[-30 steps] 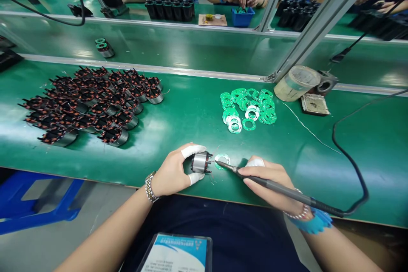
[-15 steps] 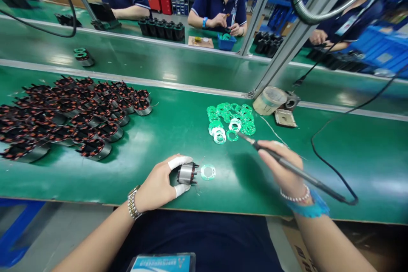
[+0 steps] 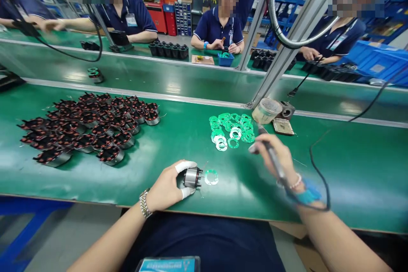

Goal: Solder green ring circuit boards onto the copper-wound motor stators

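head view: left hand [image 3: 165, 188] gripping a wound stator [image 3: 193, 177] just beside a green ring board [image 3: 211, 177], right hand [image 3: 274, 157] clutching a soldering iron [image 3: 276, 162] over the green table [image 3: 357, 187], both close to its front edge [image 3: 242, 217].

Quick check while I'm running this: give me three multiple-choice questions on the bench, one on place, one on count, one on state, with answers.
1. Where is the green ring board?
A) On the bench, right of the wound motor stator
B) Pinched between fingers
C) On top of the stator

2. How many white finger wraps show on the left hand?
A) None
B) Four
C) Two

3. Where is the soldering iron?
A) Lying on the bench
B) Held in the right hand
C) Held in the left hand

Answers:
1. A: it lies beside the stator.
2. C: two fingers are wrapped.
3. B: the right fingers grip it.
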### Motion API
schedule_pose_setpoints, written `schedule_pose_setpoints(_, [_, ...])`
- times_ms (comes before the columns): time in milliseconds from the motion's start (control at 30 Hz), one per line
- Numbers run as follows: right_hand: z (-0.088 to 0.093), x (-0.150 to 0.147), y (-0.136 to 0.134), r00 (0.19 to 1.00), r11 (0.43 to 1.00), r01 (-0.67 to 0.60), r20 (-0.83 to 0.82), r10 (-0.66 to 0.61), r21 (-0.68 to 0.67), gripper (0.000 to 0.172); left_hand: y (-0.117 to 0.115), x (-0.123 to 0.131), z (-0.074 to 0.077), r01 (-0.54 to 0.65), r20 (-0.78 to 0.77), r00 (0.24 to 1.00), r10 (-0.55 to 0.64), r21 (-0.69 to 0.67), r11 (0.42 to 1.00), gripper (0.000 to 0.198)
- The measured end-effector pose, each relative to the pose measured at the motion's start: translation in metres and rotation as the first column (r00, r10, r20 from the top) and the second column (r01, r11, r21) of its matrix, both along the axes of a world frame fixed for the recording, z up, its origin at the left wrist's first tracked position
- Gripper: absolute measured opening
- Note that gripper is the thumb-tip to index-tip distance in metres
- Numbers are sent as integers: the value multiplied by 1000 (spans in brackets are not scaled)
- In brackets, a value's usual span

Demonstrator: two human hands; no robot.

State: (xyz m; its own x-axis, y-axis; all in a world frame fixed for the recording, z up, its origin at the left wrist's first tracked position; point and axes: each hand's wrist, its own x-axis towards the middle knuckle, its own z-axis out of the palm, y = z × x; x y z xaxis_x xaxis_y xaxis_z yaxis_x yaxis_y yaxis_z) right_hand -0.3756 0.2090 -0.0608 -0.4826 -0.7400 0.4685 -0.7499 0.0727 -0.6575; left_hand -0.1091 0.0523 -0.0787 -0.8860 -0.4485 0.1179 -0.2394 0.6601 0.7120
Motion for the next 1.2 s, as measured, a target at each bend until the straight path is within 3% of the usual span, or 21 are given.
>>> schedule_pose_setpoints(100, [-19,50,8,933,922,-354,-11,360,153,21,0,0,-1,-8,2,1000,8,58,998,46])
schedule_pose_setpoints(167, [-31,70,8,881,871,-461,-24,472,168,28,-2,1,-1,-9,7,1000,8,140,990,47])
schedule_pose_setpoints(267, [-37,81,2,877,878,-468,-69,475,99,25,-3,2,-1,7,-30,1000,3,354,935,50])
schedule_pose_setpoints(333, [-34,84,-2,914,916,-399,-71,400,33,21,-3,2,0,47,-85,996,-6,485,873,50])
schedule_pose_setpoints(400, [-28,88,-7,961,961,-277,-9,277,-14,18,0,-1,0,80,-106,994,-29,517,852,51])
schedule_pose_setpoints(467, [-22,94,-12,979,988,-149,137,152,-31,20,3,-6,-1,71,-63,997,-50,397,915,56])
schedule_pose_setpoints(533, [-18,100,-17,925,994,-93,365,105,-51,25,6,-11,-2,41,3,999,-43,187,982,59])
schedule_pose_setpoints(633, [-13,107,-22,702,971,-171,671,240,-169,31,8,-15,-6,31,63,998,-30,-17,999,54])
schedule_pose_setpoints(700, [-11,107,-22,571,935,-254,741,352,-248,39,8,-16,-9,33,67,997,-30,-51,998,53])
schedule_pose_setpoints(767, [-9,104,-21,520,909,-318,752,406,-270,47,10,-16,-11,12,47,999,-9,-73,997,60])
schedule_pose_setpoints(867, [-7,100,-19,567,916,-335,729,384,-222,44,14,-17,-12,-60,8,998,61,-97,993,63])
schedule_pose_setpoints(1033, [-1,96,-26,671,940,-338,688,278,-50,33,18,-19,-9,-103,-10,995,103,-43,994,46])
schedule_pose_setpoints(1133, [7,94,-33,809,931,-326,557,185,165,41,17,-18,-8,-103,-16,995,103,29,994,45])
schedule_pose_setpoints(1200, [13,95,-38,888,912,-318,420,189,261,50,17,-18,-9,-103,-19,994,104,71,992,42])
